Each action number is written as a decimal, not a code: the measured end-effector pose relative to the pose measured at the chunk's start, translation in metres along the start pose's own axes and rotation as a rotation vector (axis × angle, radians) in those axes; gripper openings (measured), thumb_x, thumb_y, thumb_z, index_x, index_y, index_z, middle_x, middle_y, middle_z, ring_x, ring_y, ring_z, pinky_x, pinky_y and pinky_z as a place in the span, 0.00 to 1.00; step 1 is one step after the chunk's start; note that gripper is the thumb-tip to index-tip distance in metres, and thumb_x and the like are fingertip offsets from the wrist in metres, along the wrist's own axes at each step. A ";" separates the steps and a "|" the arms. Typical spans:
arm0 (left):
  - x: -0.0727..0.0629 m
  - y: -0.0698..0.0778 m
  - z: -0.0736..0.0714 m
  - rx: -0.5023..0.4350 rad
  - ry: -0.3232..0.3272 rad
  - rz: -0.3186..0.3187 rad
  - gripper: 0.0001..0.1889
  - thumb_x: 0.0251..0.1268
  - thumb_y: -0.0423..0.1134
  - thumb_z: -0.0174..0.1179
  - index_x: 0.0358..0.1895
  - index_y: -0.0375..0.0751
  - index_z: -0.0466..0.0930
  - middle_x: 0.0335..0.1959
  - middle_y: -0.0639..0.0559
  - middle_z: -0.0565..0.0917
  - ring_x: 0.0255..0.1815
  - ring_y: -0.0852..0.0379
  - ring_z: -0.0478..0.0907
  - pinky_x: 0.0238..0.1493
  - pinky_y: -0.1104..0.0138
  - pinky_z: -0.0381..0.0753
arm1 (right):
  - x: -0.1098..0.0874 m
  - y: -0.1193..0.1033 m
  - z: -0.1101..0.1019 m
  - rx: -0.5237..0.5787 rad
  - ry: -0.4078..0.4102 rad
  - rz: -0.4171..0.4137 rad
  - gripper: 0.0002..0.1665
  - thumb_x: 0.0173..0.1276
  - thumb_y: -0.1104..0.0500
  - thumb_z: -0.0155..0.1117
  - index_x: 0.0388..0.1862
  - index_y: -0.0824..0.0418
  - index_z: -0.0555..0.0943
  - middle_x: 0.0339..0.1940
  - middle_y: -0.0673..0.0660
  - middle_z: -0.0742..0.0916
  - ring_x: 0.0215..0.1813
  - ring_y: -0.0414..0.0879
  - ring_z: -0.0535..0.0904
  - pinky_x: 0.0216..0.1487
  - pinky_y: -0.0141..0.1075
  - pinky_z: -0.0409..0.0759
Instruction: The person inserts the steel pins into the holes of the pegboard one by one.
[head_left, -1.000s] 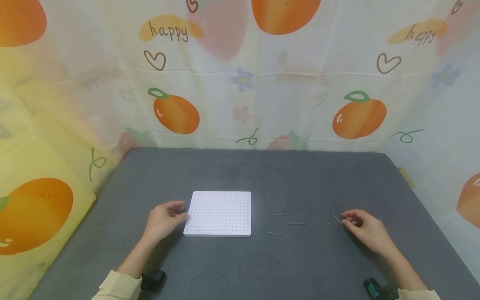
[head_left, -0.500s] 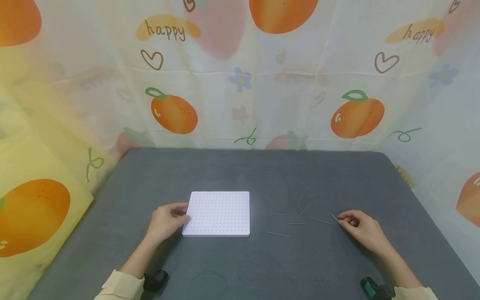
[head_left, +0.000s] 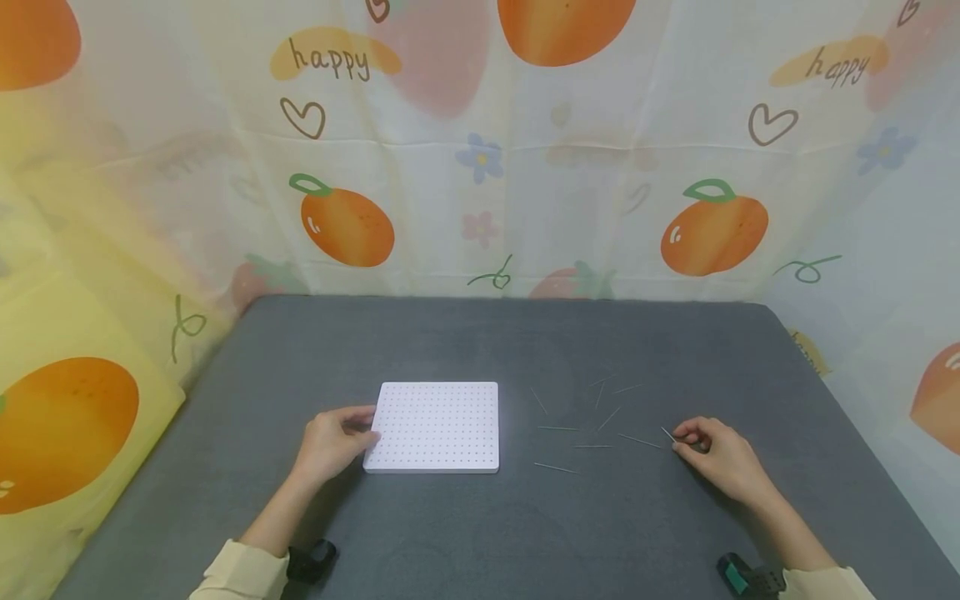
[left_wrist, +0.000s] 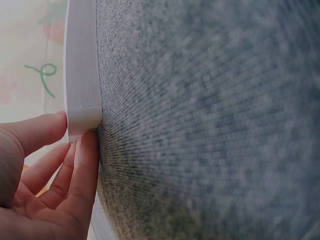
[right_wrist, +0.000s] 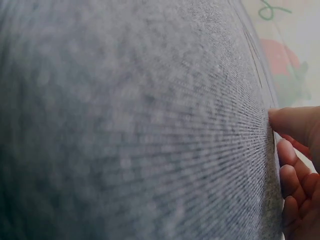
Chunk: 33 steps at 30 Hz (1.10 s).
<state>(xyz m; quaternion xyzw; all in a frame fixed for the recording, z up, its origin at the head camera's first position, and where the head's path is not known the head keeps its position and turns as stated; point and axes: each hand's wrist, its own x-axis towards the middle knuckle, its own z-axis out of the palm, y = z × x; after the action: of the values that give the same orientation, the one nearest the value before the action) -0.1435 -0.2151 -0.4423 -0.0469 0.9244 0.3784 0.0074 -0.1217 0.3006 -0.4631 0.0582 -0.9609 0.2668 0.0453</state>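
A white board (head_left: 442, 429) with rows of small holes lies flat on the grey table. My left hand (head_left: 330, 442) holds its left edge; the left wrist view has the thumb on the board's top face (left_wrist: 82, 60) and a finger against its side, low by the table. At the right, my right hand (head_left: 716, 458) pinches a thin metal rod (head_left: 667, 433) between thumb and fingers, close to the tabletop. Only the rod's far end shows past the fingertips. In the right wrist view the thumb (right_wrist: 292, 120) comes down at the cloth surface.
Several more thin metal rods (head_left: 557, 468) lie scattered between the board and my right hand, pointing different ways. Grey fabric covers the table (head_left: 480, 542). Behind it hangs a fruit-print curtain (head_left: 480, 208).
My left hand has moved slightly right, onto the board's edge. My right hand has crept left along the rod, so less of it sticks out. The view has shifted a little.
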 end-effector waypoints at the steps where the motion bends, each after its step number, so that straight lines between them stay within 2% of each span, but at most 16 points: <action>1: 0.000 0.000 0.000 -0.001 0.000 -0.001 0.22 0.49 0.32 0.65 0.51 0.33 0.78 0.44 0.39 0.83 0.31 0.55 0.81 0.25 0.68 0.75 | 0.000 0.000 0.000 -0.002 0.001 -0.002 0.07 0.57 0.60 0.65 0.36 0.57 0.80 0.30 0.51 0.79 0.33 0.43 0.71 0.34 0.39 0.68; 13: 0.001 -0.002 0.002 0.011 0.010 -0.015 0.22 0.49 0.33 0.65 0.51 0.36 0.78 0.43 0.41 0.83 0.30 0.55 0.80 0.25 0.69 0.73 | -0.002 -0.001 0.002 -0.009 0.043 0.013 0.03 0.59 0.61 0.64 0.33 0.57 0.81 0.28 0.49 0.78 0.31 0.39 0.69 0.32 0.36 0.67; 19: 0.002 -0.003 0.003 0.009 0.011 -0.016 0.22 0.50 0.34 0.65 0.51 0.36 0.78 0.43 0.41 0.83 0.31 0.55 0.80 0.26 0.68 0.75 | -0.002 -0.002 0.001 0.001 0.034 0.025 0.03 0.61 0.60 0.63 0.32 0.57 0.81 0.29 0.50 0.78 0.29 0.39 0.68 0.30 0.35 0.66; 33: 0.002 -0.003 0.003 0.000 0.010 -0.023 0.22 0.49 0.33 0.65 0.52 0.36 0.78 0.43 0.41 0.83 0.31 0.55 0.80 0.23 0.71 0.73 | 0.002 -0.003 0.002 -0.001 -0.001 0.067 0.05 0.61 0.58 0.61 0.31 0.58 0.83 0.30 0.53 0.79 0.30 0.42 0.70 0.32 0.38 0.67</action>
<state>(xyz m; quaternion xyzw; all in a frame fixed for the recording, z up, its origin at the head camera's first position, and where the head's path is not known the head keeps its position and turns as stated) -0.1450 -0.2156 -0.4466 -0.0596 0.9239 0.3778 0.0070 -0.1229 0.2971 -0.4630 0.0261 -0.9625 0.2675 0.0361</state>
